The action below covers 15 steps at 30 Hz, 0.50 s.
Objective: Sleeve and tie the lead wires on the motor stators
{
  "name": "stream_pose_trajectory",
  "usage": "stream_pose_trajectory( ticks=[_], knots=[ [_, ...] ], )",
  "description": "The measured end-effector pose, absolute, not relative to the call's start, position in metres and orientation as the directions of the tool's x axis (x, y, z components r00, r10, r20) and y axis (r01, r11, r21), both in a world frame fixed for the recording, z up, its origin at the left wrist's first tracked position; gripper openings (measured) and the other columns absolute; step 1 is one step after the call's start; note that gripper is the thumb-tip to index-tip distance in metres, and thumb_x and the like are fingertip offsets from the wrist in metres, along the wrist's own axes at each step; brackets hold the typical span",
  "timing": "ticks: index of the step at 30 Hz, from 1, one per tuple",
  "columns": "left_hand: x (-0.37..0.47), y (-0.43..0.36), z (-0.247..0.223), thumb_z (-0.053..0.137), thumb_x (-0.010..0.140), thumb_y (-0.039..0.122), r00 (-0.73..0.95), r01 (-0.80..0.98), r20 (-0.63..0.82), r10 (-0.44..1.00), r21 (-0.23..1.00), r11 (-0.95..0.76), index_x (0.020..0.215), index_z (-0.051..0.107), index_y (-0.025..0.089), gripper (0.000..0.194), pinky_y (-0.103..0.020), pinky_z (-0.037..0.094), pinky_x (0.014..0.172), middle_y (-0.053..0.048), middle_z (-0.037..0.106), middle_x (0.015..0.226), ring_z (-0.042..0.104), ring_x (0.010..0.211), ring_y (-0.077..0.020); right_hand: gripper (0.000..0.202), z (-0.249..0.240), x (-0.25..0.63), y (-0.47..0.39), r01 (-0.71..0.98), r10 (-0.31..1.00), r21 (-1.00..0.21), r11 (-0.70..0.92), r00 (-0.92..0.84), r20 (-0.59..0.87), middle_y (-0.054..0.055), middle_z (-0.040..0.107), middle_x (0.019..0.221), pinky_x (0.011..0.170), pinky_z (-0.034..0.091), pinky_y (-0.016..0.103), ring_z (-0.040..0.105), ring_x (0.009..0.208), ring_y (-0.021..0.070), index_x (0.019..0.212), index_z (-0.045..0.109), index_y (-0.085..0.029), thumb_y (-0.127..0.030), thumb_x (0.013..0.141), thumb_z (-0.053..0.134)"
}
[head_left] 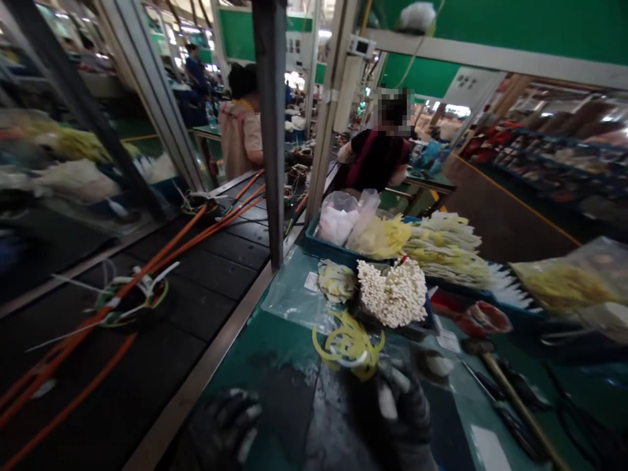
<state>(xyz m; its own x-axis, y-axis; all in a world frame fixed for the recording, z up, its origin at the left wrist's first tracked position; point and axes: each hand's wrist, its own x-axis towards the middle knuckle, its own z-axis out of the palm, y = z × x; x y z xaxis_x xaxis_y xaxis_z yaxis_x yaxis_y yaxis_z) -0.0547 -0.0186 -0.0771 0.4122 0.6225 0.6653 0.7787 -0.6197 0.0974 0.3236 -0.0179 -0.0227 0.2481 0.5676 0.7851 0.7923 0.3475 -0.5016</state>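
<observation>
Yellow strips [350, 343] lie in a loose, curling pile on the green tabletop [265, 360] in the head view, just beyond the fingertips of the right hand [402, 399]. That hand, in a dark glove, has its fingers partly bent; blur hides whether it touches the strips or has hold of anything. The left hand [228, 422], also gloved, is half open with curved fingers, seems to hold nothing, and is nearer the tabletop's left edge, well apart from the strips. Just behind the strips sits a bunch of small white beads [392, 292], with pale yellow-and-white pieces [336, 281] beside it on a clear plastic bag [289, 294]. A hammer [515, 405] lies to the right of the right hand.
</observation>
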Motion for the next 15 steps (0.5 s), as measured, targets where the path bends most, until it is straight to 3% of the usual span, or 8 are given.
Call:
stream_pose_trajectory(
  ticks=[5, 11, 13, 15],
  knots=[
    [-0.036, -0.023, -0.066, 0.051, 0.102, 0.001, 0.225, 0.821, 0.713, 0.664, 0.228, -0.523, 0.107, 0.077, 0.035, 0.043, -0.037, 0.063, 0.086, 0.005, 0.088, 0.103, 0.081, 0.096, -0.0207, 0.073, -0.020, 0.327, -0.011, 0.772, 0.580, -0.527, 0.356, 0.259, 0.772, 0.003, 0.088, 0.089, 0.051, 0.073, 0.073, 0.083, 0.069, 0.0530, 0.136, 0.072, -0.079, -0.031, 0.082, 0.075],
    [-0.040, -0.020, -0.048, 0.056, 0.101, 0.003, 0.310, 0.777, 0.696, 0.648, 0.206, -0.594, 0.115, 0.078, 0.033, 0.039, -0.029, 0.068, 0.089, 0.002, 0.088, 0.109, 0.083, 0.101, -0.0178, 0.067, -0.028, 0.332, -0.016, 0.761, 0.569, -0.530, 0.374, 0.263, 0.779, 0.004, 0.087, 0.087, 0.053, 0.072, 0.076, 0.083, 0.072, 0.0555, 0.129, 0.077, -0.079, -0.036, 0.078, 0.076],
    [-0.045, -0.009, -0.034, 0.053, 0.103, 0.006, 0.302, 0.768, 0.632, 0.714, 0.282, -0.575, 0.112, 0.081, 0.030, 0.038, -0.027, 0.069, 0.089, 0.000, 0.088, 0.109, 0.084, 0.100, -0.0172, 0.069, -0.027, 0.332, -0.018, 0.770, 0.590, -0.513, 0.379, 0.226, 0.775, 0.004, 0.088, 0.089, 0.054, 0.072, 0.076, 0.083, 0.075, 0.0555, 0.130, 0.076, -0.079, -0.036, 0.077, 0.078],
    [-0.054, 0.012, -0.016, 0.053, 0.103, 0.010, 0.276, 0.788, 0.474, 0.836, 0.387, -0.479, 0.111, 0.084, 0.027, 0.036, -0.029, 0.070, 0.092, -0.003, 0.088, 0.112, 0.085, 0.104, -0.0194, 0.073, -0.023, 0.330, -0.019, 0.771, 0.609, -0.519, 0.369, 0.221, 0.761, 0.003, 0.088, 0.090, 0.056, 0.072, 0.078, 0.084, 0.078, 0.0554, 0.133, 0.074, -0.080, -0.034, 0.076, 0.078]
  ],
)
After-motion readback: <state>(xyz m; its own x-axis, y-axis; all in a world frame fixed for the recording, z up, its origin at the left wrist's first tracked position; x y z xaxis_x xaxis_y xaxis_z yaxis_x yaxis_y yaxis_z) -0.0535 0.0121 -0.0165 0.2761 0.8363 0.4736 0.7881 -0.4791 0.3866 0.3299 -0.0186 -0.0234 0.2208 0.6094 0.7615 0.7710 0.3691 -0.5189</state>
